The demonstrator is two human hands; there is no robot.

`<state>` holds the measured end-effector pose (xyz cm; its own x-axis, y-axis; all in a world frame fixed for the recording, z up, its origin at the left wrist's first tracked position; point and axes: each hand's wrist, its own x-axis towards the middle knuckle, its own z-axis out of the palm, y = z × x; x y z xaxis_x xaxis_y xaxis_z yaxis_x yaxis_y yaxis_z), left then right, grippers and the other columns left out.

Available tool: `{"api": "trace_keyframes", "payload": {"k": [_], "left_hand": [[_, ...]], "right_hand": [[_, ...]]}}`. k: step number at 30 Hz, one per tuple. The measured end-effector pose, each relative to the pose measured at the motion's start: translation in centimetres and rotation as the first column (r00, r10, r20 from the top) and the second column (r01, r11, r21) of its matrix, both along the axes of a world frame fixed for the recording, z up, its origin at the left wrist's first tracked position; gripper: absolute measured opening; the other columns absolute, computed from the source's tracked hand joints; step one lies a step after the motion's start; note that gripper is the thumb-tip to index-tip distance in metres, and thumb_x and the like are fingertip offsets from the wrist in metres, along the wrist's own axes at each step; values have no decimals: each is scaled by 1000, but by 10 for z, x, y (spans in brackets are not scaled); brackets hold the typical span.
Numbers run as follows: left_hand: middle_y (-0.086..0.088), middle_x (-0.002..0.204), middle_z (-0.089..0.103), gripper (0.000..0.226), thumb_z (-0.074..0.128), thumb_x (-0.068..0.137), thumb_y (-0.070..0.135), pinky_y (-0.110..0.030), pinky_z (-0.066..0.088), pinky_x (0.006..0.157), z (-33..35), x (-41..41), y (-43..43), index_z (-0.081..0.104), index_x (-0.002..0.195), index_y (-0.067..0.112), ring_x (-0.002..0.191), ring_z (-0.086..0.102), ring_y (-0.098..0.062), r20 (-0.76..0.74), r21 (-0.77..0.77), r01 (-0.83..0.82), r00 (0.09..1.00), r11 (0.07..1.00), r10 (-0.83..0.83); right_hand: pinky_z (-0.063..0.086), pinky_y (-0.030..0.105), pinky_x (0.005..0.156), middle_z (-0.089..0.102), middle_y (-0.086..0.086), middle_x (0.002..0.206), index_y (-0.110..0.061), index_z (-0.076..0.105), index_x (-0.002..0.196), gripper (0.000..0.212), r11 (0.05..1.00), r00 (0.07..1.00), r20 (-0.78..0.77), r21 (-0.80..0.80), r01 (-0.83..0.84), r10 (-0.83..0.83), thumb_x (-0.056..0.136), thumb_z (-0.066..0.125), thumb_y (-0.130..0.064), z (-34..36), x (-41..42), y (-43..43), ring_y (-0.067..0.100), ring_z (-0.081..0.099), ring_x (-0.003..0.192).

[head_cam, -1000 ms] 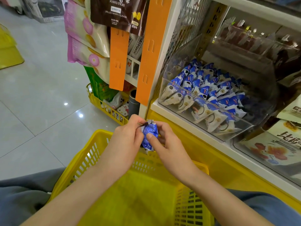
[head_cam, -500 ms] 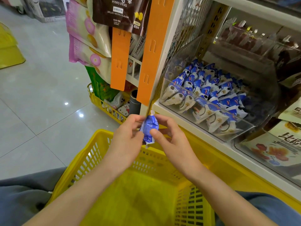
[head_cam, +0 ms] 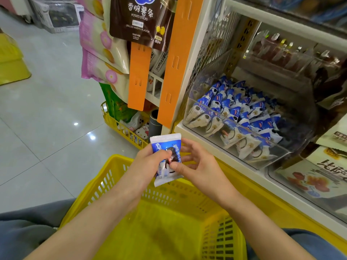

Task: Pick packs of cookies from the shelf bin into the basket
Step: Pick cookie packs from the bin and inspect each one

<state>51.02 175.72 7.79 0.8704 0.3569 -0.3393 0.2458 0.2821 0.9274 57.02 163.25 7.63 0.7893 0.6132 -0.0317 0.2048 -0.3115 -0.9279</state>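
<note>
A blue and white cookie pack (head_cam: 166, 147) stands upright above the far rim of the yellow basket (head_cam: 112, 177). My left hand (head_cam: 148, 164) grips the pack from the left side. My right hand (head_cam: 197, 164) pinches its lower right part with the thumb, the other fingers spread behind it. The clear shelf bin (head_cam: 244, 139) at the right holds several more blue and white cookie packs (head_cam: 234, 111). The basket's inside that I can see holds nothing.
Orange strips (head_cam: 177, 59) and hanging snack bags (head_cam: 139, 17) stand at the shelf's end. A small yellow wire rack (head_cam: 120, 126) with goods sits on the tiled floor (head_cam: 47, 109). Another clear bin (head_cam: 309, 182) lies right of the cookie bin. My grey-clad knees flank the basket.
The pack has been turned and straightened, from crumpled and edge-on to upright with its front showing. Both hands have stayed over the basket's far rim.
</note>
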Motion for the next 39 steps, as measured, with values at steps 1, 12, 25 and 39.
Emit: {"api": "trace_keyframes", "payload": {"k": [1, 12, 25, 39], "left_hand": [[-9, 87, 69, 16, 54, 89, 9, -36, 51, 77, 1, 0, 0, 64, 98, 16, 78, 63, -22, 16, 14, 0, 1000, 1000, 0], [-1, 99, 69, 15, 59, 88, 19, -31, 49, 88, 3, 1, 0, 63, 103, 20, 95, 65, -13, 40, 96, 99, 994, 991, -103], [0, 98, 69, 9, 59, 88, 22, -32, 55, 74, 10, 10, 7, 61, 96, 23, 84, 67, -11, 110, 42, 74, 991, 996, -78], [6, 103, 66, 14, 57, 89, 25, -6, 43, 53, 20, 12, 8, 57, 104, 26, 83, 63, 2, 121, 76, 95, 987, 993, -104]], "right_hand": [[51, 19, 76, 62, -12, 106, -30, 53, 114, 43, 1000, 1000, -21, 19, -4, 5, 78, 71, -15, 1, 1, 0, -2, 59, 82], [52, 16, 70, 68, -5, 97, -30, 59, 97, 17, 983, 991, -7, 127, 135, -135, 84, 62, -19, 4, -1, -9, 15, 64, 89], [51, 39, 91, 66, -3, 84, -18, 63, 103, 19, 847, 905, 348, -376, 375, -246, 94, 51, -30, 67, 139, -24, 16, 64, 86], [49, 14, 49, 62, 11, 100, 0, 63, 109, 31, 775, 934, 156, -523, 355, -323, 82, 70, -12, 64, 160, -8, 11, 59, 65]]}}
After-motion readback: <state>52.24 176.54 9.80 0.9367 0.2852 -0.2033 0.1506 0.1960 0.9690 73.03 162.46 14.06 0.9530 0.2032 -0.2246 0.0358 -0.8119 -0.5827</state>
